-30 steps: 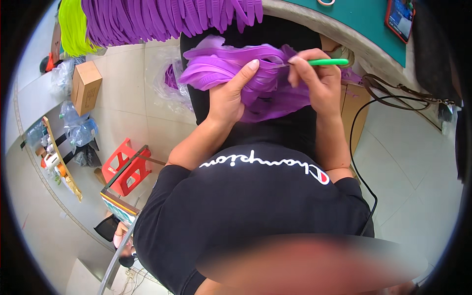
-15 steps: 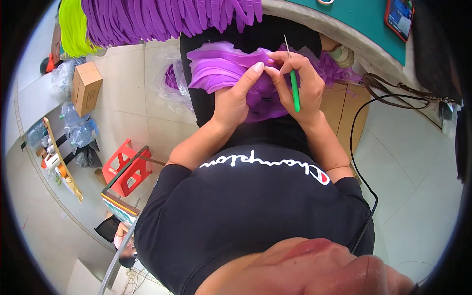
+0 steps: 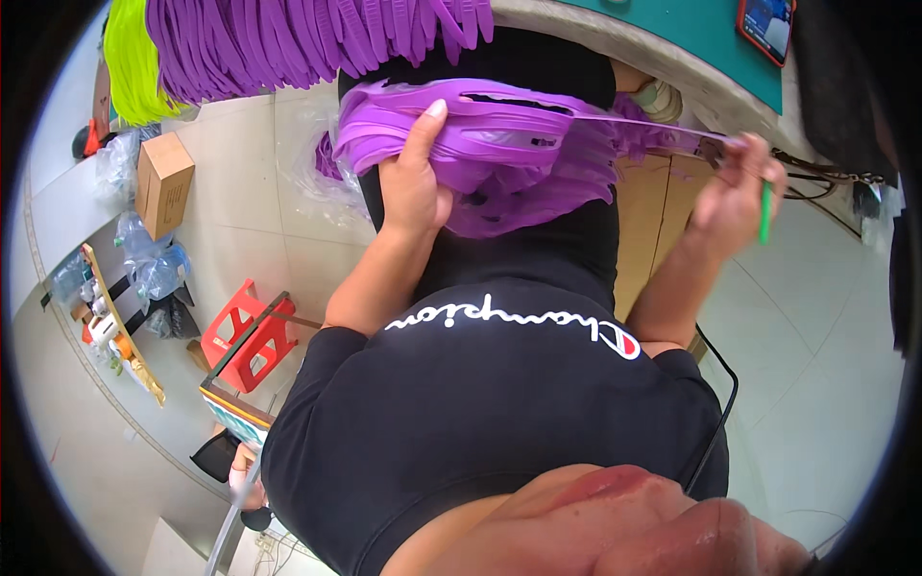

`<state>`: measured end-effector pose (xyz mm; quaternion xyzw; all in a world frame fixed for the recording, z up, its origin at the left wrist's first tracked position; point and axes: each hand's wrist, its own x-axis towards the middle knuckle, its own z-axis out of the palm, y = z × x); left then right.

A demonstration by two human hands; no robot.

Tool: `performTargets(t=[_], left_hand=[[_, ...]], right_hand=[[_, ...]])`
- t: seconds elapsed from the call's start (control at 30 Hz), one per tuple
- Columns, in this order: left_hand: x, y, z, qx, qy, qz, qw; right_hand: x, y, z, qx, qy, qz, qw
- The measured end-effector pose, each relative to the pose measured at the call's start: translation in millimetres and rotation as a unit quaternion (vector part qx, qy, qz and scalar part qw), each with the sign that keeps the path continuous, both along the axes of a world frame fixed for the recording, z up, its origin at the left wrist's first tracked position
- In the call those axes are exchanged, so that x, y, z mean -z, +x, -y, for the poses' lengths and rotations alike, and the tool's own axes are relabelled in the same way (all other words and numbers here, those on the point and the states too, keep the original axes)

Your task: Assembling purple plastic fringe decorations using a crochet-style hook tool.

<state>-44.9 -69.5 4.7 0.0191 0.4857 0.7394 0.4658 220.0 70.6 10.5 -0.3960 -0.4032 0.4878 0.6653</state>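
Note:
A layered bundle of purple rubber straps [image 3: 384, 125] lies across my lap. My left hand [image 3: 413, 187] grips its near side, thumb pressed on top and fingers underneath. Out to the right, my right hand [image 3: 732, 202] is closed, a little blurred, and pinches the end of a thin purple strip [image 3: 648, 122]. That strip runs taut back to the bundle, where a long slit shows between the layers. A slim tool's green handle [image 3: 765, 211] is also held in my right hand; its tip cannot be made out.
Many finished-looking purple straps [image 3: 288, 43] hang at the upper left beside lime-green ones [image 3: 130, 67]. The green tabletop [image 3: 672, 34] bears a phone [image 3: 765, 29]. A cardboard box [image 3: 165, 182], a red stool [image 3: 252, 336] and a black cable [image 3: 722, 360] are around me. Another person sits at lower left.
My right hand has swung away to the right, drawing a thin strip out of the bundle and carrying the green-handled tool. My left hand has shifted slightly left, keeping its hold.

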Motion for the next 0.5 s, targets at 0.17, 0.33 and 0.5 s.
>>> performTargets(t=[0.17, 0.33, 0.5], left_hand=[[1, 1, 0, 0.028, 0.005, 0.054, 0.998], [-8, 8, 0, 0.087, 0.003, 0.101, 0.991], [-8, 9, 4, 0.065, -0.009, 0.093, 0.994]], right_hand=[[-16, 48, -8, -0.048, 0.012, 0.137, 0.989], [-20, -62, 34, -0.239, 0.023, 0.253, 0.937], [3, -110, 36, -0.353, 0.132, 0.257, 0.89]])
